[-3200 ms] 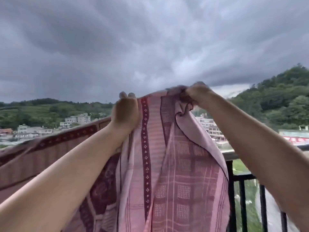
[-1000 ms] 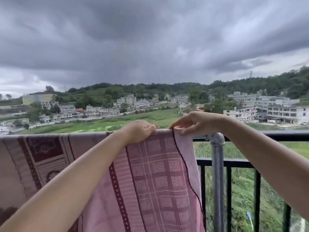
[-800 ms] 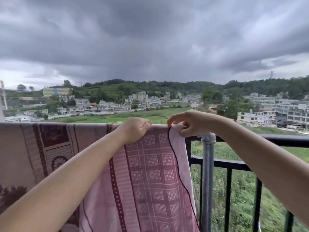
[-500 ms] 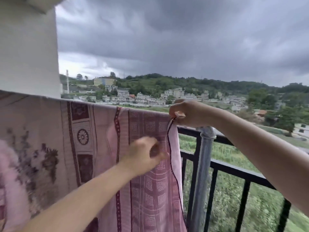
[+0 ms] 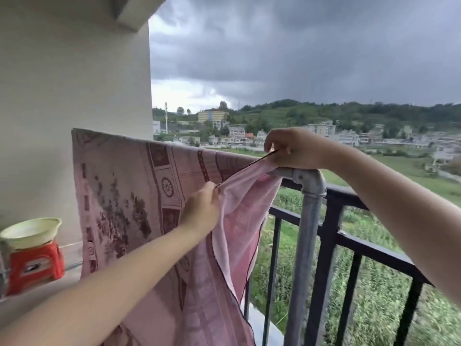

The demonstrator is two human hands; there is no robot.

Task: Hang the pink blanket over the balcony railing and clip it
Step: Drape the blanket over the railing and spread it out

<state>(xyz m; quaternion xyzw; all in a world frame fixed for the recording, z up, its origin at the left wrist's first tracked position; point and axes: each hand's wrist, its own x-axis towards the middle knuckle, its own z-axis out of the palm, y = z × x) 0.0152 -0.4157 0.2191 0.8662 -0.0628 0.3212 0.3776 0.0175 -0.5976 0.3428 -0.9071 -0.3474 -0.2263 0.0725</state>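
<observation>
Cream basin [image 5: 30, 232] on red stool [image 5: 35, 264]

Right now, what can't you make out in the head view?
- Clips: none visible; the right hand hides the pink blanket edge it pinches.
- Railing top under the blanket: covered.
- Blanket's lower hem: cut off by the bottom edge, behind the left hand forearm.
- Basin contents: rim hides them.

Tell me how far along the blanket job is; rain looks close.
Done: the blanket hangs over the railing. In hand: left hand and right hand pinch its right edge, pulling it taut. Left: clipping; no clip is visible.
</observation>
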